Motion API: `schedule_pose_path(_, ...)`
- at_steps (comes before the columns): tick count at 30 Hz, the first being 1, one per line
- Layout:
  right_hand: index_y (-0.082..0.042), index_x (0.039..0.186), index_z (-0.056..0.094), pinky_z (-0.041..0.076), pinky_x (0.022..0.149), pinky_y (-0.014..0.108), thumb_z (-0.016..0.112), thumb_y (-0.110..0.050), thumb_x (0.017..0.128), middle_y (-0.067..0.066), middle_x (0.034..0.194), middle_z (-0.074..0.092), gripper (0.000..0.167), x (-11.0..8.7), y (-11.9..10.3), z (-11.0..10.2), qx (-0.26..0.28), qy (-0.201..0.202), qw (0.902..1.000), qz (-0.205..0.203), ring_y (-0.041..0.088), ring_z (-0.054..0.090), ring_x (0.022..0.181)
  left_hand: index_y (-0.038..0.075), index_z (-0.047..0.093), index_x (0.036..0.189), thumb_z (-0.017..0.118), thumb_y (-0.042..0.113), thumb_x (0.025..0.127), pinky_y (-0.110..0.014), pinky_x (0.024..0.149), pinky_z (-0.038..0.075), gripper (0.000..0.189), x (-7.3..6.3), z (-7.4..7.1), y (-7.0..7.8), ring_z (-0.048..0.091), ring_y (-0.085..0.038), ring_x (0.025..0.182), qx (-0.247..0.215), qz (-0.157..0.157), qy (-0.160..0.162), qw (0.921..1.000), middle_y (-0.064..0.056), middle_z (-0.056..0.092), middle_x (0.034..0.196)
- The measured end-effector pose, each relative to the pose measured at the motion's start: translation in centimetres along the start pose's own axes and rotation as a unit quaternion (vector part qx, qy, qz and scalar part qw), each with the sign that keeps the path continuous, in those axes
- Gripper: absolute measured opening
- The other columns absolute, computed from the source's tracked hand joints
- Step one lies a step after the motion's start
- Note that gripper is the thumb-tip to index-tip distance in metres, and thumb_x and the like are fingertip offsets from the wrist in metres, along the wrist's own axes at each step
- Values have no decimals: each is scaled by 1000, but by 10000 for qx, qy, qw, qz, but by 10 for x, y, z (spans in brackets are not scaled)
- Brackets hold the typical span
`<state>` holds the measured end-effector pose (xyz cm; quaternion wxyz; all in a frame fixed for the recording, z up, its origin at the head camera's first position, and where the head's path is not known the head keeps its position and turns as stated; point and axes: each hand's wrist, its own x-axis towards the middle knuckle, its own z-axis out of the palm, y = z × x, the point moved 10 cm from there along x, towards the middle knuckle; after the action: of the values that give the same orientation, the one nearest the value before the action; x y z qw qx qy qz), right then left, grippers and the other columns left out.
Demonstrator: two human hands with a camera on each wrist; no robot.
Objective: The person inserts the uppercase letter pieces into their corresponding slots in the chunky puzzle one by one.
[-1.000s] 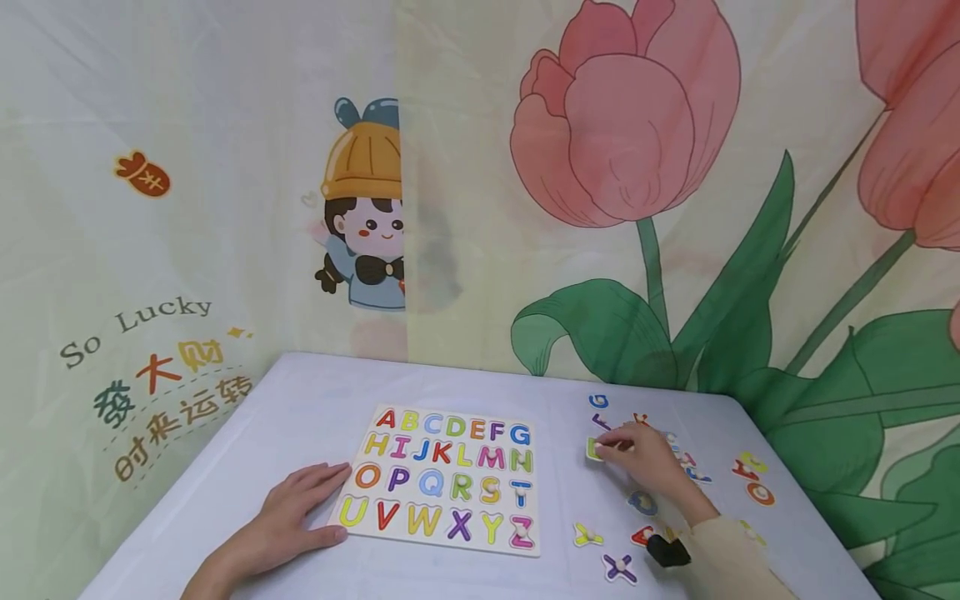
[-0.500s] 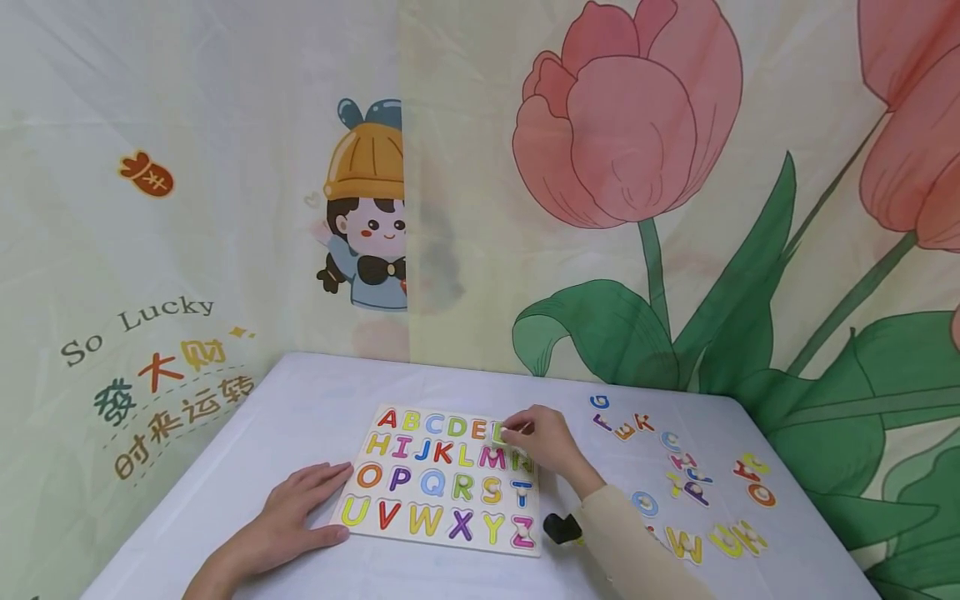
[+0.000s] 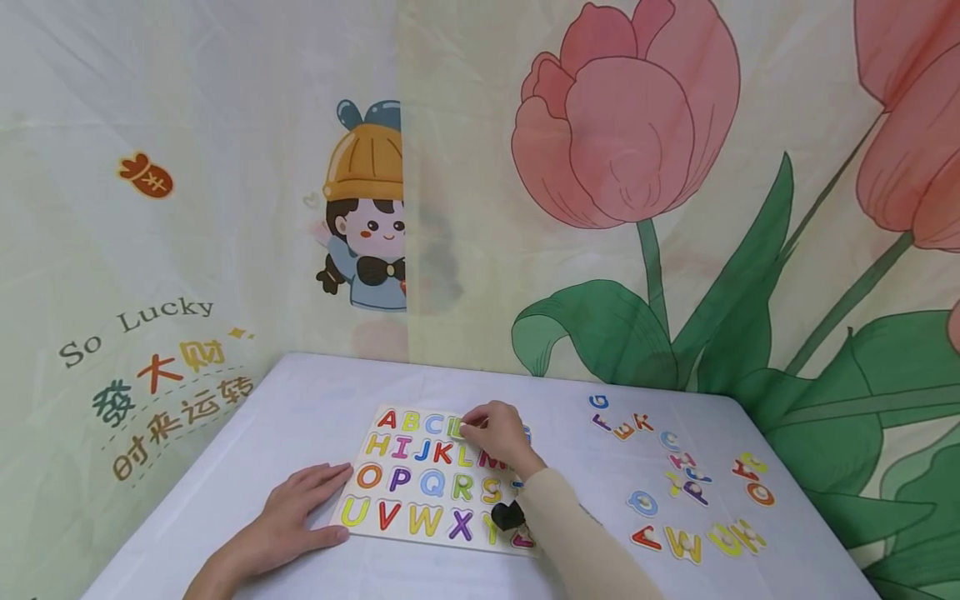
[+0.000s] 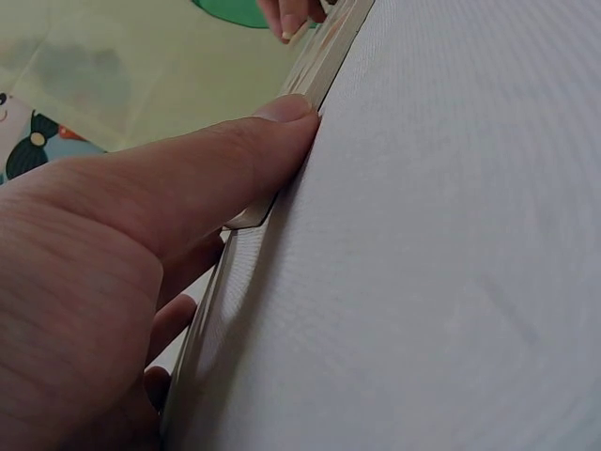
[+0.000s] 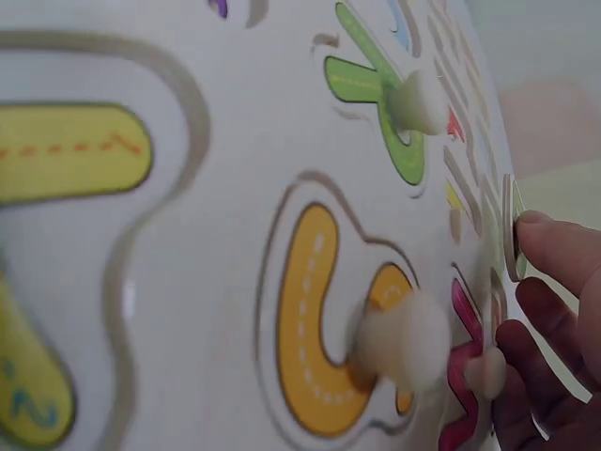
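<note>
My right hand (image 3: 497, 432) pinches a small green letter piece (image 3: 455, 428) close over the D place in the board's top row. In the right wrist view that letter piece (image 5: 516, 230) is seen edge-on at the fingertips; its front is hidden. The white alphabet puzzle board (image 3: 420, 543) has several knobbed letters seated, among them the orange S (image 5: 315, 329) and the green R (image 5: 399, 122). My left hand (image 3: 288, 512) rests at the board's lower left corner, its fingers extended along the left side. Its thumb (image 4: 254, 146) touches the front edge.
Loose knobbed letters lie on the white table to the right, including a blue G (image 3: 597, 402), a blue Q (image 3: 642, 502), a yellow W (image 3: 684, 544) and a red A (image 3: 646, 537). A printed curtain (image 3: 465, 333) hangs behind the table.
My right hand has carried the green letter piece from the loose letters leftward onto the board, passing over the F place to the D place. My left hand has stayed put.
</note>
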<state>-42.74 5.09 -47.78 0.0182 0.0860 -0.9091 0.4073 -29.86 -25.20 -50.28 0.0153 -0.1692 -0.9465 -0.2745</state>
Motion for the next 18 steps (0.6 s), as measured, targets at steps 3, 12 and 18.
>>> schedule_pose_path(3,-20,106,82,52,68,27,82,-27,96,-3,99,65,12,5,2,8,-1,-106,9998,171,15,58,90,17,55,156,80,64,84,-70,112,27,90,1,1,-1,38,-42,149,-2,2,-31,10000,-7,52,160)
schedule_pose_path(12,-21,102,82,53,86,35,82,-26,95,-4,100,66,9,13,4,17,30,-50,9992,394,16,59,95,19,54,158,80,67,82,-71,115,24,94,2,3,-5,34,-42,151,-35,-240,-219,9995,-8,49,162)
schedule_pose_path(18,-21,102,83,53,89,37,82,-25,95,-6,98,68,8,17,4,21,-42,-52,9993,376,15,59,94,18,54,158,80,68,82,-71,114,24,94,2,3,-5,34,-42,151,-30,-241,-204,9995,-9,49,162)
